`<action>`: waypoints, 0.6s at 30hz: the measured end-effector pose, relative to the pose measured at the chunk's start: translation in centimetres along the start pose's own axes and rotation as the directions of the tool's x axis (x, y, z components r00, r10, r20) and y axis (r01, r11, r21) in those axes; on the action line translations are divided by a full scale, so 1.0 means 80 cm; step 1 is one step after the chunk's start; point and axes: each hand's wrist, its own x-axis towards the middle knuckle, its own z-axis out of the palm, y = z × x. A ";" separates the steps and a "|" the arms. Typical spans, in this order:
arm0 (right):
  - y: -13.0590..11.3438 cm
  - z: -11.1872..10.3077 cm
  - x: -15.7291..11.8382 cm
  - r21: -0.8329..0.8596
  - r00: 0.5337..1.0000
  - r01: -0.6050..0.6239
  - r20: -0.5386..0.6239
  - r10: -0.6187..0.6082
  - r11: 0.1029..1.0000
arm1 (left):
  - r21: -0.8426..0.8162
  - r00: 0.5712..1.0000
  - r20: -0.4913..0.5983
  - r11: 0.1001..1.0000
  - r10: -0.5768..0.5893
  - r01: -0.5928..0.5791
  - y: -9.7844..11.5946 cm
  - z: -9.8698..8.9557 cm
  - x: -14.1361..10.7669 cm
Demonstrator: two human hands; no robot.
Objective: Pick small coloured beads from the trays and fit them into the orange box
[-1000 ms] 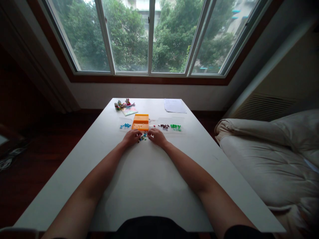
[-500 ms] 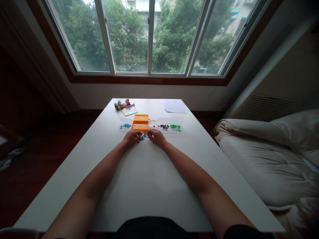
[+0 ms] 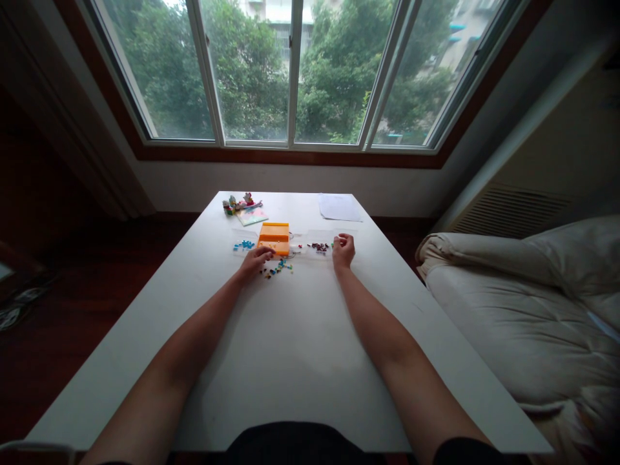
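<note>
My right hand (image 3: 343,250) is over the right end of the clear tray (image 3: 332,233), its fingertips drawn together. Whatever they pinch is too small to make out. A speck of green pieces (image 3: 332,245) shows at those fingertips; the hand hides the others. Resting by the near edge of the orange case (image 3: 275,229), my left hand (image 3: 256,259) has its fingers loosely stretched out. A scattered pile of small mixed-colour pieces (image 3: 281,266) lies just right of it on the white table (image 3: 290,349).
Blue pieces (image 3: 244,245) sit left of the orange case, dark brown pieces (image 3: 319,247) to its right. Small colourful figures (image 3: 238,204) and a patterned booklet (image 3: 252,216) are at the far left. White papers (image 3: 340,206) lie at the far right. A beige sofa (image 3: 479,316) stands beside the table.
My right hand has moved from the mixed pile to the right, over the green pieces. The left hand has shifted slightly away from the pile, which now shows more fully.
</note>
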 end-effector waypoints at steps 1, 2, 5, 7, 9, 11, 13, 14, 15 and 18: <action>0.002 -0.001 0.001 -0.003 1.000 0.003 -0.001 -0.003 1.000 | -0.013 0.999 -0.051 1.000 -0.010 0.010 -0.003 -0.003 0.001; 0.002 0.000 0.000 -0.004 1.000 0.012 0.005 -0.012 1.000 | -0.013 0.995 -0.095 1.000 -0.014 0.013 -0.006 -0.005 0.002; -0.009 0.006 -0.015 0.005 0.994 0.084 0.068 -0.084 0.996 | 0.061 0.983 -0.184 0.998 0.013 -0.002 -0.012 -0.011 0.004; -0.020 0.011 -0.029 0.015 0.971 0.184 0.155 -0.184 0.983 | 0.154 0.976 -0.211 0.988 0.051 -0.018 -0.012 -0.015 0.004; -0.030 0.015 -0.043 0.015 0.925 0.281 0.262 -0.275 0.960 | 0.256 0.967 -0.240 0.967 0.081 -0.017 -0.010 -0.020 0.004; -0.038 0.019 -0.056 0.025 0.861 0.355 0.380 -0.338 0.934 | 0.344 0.953 -0.291 0.939 0.087 0.019 -0.008 -0.027 0.004; -0.041 0.022 -0.067 0.051 0.782 0.419 0.488 -0.389 0.907 | 0.403 0.925 -0.374 0.910 0.066 0.097 -0.008 -0.036 0.004; -0.041 0.024 -0.071 0.066 0.734 0.450 0.541 -0.411 0.891 | 0.409 0.904 -0.425 0.900 0.043 0.149 -0.008 -0.040 0.004; -0.041 0.026 -0.074 0.081 0.682 0.480 0.593 -0.429 0.874 | 0.400 0.882 -0.471 0.895 0.015 0.199 -0.010 -0.043 0.005; -0.039 0.031 -0.080 0.089 0.547 0.541 0.719 -0.430 0.836 | 0.330 0.842 -0.534 0.898 -0.079 0.293 -0.015 -0.043 0.006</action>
